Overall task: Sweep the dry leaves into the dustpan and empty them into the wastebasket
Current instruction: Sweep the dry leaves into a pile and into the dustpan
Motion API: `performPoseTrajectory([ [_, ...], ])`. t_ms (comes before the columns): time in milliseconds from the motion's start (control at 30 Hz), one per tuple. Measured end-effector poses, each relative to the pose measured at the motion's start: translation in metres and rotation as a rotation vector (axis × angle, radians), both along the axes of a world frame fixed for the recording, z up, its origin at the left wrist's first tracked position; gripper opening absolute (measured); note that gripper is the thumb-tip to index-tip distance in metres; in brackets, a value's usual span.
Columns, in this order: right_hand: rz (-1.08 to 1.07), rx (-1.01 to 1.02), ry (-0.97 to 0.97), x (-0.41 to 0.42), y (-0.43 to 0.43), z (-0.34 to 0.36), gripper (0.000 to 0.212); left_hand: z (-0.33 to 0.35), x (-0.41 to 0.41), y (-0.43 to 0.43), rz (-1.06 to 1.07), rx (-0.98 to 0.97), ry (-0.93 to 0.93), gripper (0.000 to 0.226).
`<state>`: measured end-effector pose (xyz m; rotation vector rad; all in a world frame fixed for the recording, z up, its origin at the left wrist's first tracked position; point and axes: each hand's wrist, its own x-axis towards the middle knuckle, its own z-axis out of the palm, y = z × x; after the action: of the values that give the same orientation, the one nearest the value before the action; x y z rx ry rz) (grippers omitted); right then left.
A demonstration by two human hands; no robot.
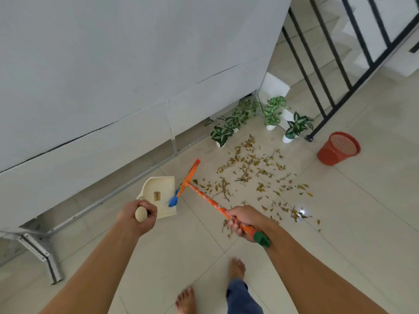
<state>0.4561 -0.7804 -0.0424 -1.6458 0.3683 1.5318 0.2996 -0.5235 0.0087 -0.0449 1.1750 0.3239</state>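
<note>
Tiled floor (353,225), cream dustpan (162,185), small illegible label (157,196)

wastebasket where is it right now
In the head view the red wastebasket stands on the floor at far right, beside the foot of the black railing, beyond the dry leaves.

L hand (131,215) fingers (151,214) curled round dustpan handle (141,214), R hand (245,219) gripping broom stick (208,200), both held out fwd

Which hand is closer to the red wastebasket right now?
Right. The right hand, gripping the broom, sits below and left of the wastebasket in the picture. The left hand, holding the dustpan, is even farther left.
</note>
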Motion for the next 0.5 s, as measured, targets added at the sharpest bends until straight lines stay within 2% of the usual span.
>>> performPoseTrajectory([
  [67, -0.03, 0.033, 0.036, 0.031, 0.013, -0.005, 0.015, -0.01, 0.01, -0.01, -0.003, -0.022, -0.046, 0.012],
  [167, -0.066, 0.084, 0.044, 0.079, 0.035, -0.011, 0.014, -0.01, 0.036, -0.006, 0.05, 0.013, 0.031, 0.027],
  [500, -0.072, 0.175, 0.219, 0.23, 0.094, -0.051, 0.011, -0.017, 0.156, -0.019, 0.075, 0.049, 0.072, 0.012],
])
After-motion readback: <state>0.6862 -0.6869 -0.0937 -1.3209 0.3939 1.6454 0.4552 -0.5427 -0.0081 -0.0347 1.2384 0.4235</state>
